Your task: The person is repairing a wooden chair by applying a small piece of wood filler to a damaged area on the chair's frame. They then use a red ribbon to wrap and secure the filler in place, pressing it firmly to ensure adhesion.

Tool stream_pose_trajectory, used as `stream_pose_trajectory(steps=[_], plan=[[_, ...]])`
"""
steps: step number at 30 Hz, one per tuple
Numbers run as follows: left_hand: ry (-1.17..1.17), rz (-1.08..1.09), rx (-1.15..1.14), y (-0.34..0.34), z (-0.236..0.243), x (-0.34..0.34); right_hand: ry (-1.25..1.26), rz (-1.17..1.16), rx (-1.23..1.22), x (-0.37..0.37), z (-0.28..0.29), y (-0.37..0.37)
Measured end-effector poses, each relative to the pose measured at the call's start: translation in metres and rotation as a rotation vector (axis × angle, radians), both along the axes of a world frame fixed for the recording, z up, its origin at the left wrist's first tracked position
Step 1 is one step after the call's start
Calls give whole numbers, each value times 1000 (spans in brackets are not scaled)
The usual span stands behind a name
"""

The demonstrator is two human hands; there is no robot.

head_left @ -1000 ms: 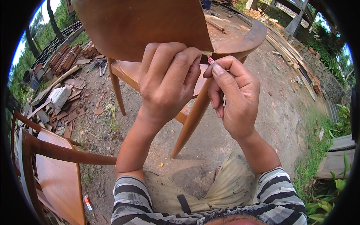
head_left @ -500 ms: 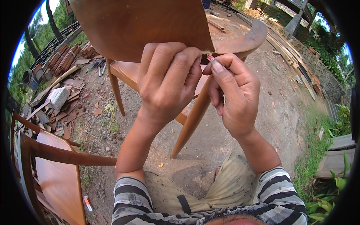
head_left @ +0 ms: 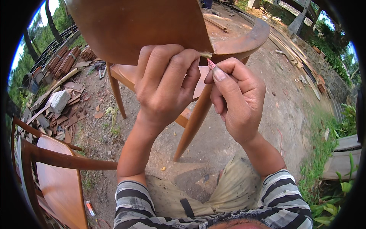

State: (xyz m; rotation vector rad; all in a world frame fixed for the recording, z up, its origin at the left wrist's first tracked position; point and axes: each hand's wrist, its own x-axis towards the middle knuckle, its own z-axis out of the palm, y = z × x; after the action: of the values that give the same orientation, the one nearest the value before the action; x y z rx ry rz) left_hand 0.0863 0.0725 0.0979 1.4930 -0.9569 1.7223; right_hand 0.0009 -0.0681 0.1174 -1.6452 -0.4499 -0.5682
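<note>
In front of the wooden chair (head_left: 141,26), my two hands are raised and almost meet. My left hand (head_left: 164,82) is closed, fingers curled down, with a wisp of tan fibre (head_left: 206,55) sticking out past its index finger. Thumb and forefinger of my right hand (head_left: 242,99) pinch a small, narrow pink-and-white striped piece (head_left: 211,64), whose kind I cannot make out. Its tip points up and reaches close to the tan fibre. Behind my hands are the chair's brown backrest and curved armrest (head_left: 244,44); part of the seat is hidden by them.
A second wooden chair (head_left: 61,168) is at the lower left, its armrest reaching toward my left forearm. Broken tiles, a white stone block (head_left: 58,101) and stacked red tiles (head_left: 68,59) lie at the left. Planks (head_left: 289,53) line the ground at the right.
Both hands have shifted slightly, the left one a little left. More of the tan fibre and the striped piece now shows between them. The chair back appears a bit further left.
</note>
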Motion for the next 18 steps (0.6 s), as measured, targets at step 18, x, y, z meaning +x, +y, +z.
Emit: stream_pose_trajectory(steps=[18], plan=[[-43, 5, 6, 2, -1, 5, 21, -1, 65, 8, 1, 2]])
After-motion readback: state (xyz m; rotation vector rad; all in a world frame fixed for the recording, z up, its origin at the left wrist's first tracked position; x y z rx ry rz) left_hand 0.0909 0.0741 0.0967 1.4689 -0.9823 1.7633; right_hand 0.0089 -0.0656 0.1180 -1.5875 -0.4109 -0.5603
